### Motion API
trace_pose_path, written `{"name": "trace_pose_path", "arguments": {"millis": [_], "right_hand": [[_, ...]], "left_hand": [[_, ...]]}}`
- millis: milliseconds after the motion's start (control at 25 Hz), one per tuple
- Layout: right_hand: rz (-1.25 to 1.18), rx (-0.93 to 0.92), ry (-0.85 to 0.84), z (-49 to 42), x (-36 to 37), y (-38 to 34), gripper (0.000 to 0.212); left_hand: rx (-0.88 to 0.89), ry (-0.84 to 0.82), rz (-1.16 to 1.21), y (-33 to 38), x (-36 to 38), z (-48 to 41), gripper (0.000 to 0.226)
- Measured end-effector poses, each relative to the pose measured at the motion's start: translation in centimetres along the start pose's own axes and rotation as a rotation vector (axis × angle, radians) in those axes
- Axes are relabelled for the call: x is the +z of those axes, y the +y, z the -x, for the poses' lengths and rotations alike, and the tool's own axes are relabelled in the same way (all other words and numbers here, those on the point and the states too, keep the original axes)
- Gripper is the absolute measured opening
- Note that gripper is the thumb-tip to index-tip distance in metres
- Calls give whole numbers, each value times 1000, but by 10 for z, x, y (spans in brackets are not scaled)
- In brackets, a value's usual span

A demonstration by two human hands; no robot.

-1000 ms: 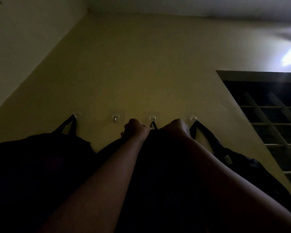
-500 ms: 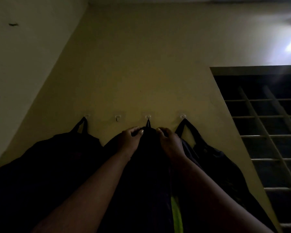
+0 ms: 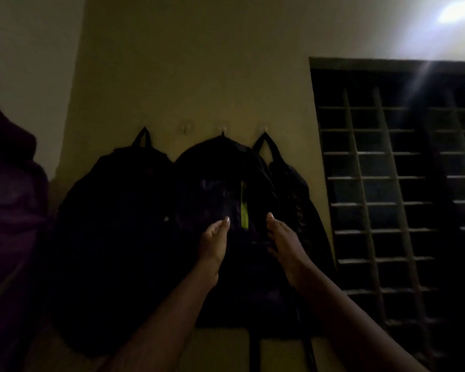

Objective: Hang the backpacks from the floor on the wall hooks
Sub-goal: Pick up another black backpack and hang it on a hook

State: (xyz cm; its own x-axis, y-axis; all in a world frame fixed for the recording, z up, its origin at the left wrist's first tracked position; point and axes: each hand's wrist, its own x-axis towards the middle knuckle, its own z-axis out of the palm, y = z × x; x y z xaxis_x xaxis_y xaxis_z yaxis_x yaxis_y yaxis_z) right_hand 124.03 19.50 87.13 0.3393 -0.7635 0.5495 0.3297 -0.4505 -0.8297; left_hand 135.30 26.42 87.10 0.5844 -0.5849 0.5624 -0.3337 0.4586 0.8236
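From the head view, the change is plain: half a second ago both my hands were pinched up at the top loop of the middle backpack (image 3: 220, 210), working it onto its hook (image 3: 222, 128). Now they have dropped to the centre of the frame and let go. My left hand (image 3: 214, 242) and right hand (image 3: 283, 241) are both loose, fingers extended, holding nothing, set either side of the bag's green stripe (image 3: 244, 208); whether they touch the fabric I cannot tell in this dim light.

The middle backpack hangs by its loop, just left of the right backpack (image 3: 293, 189) and beside the left backpack (image 3: 118, 224), each on a hook. One hook (image 3: 185, 128) in the upper middle stays bare.

I judge this bag hung and bearing its own weight. No floor shows here, so I cannot tell if more bags wait.
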Motion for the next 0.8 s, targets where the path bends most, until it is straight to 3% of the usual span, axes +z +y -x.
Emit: {"name": "trace_pose_path", "arguments": {"millis": [120,360,800], "right_hand": [[2,121,-42,86,-27,18,54],[17,383,30,239,-107,58,57],[-1,779,200,419,-277,123,53]], "left_hand": [[-86,-25,30,-23,0,78,48],[-380,-83,84,-84,22,235,49],[-820,-227,40,-155,132,460,45]]}}
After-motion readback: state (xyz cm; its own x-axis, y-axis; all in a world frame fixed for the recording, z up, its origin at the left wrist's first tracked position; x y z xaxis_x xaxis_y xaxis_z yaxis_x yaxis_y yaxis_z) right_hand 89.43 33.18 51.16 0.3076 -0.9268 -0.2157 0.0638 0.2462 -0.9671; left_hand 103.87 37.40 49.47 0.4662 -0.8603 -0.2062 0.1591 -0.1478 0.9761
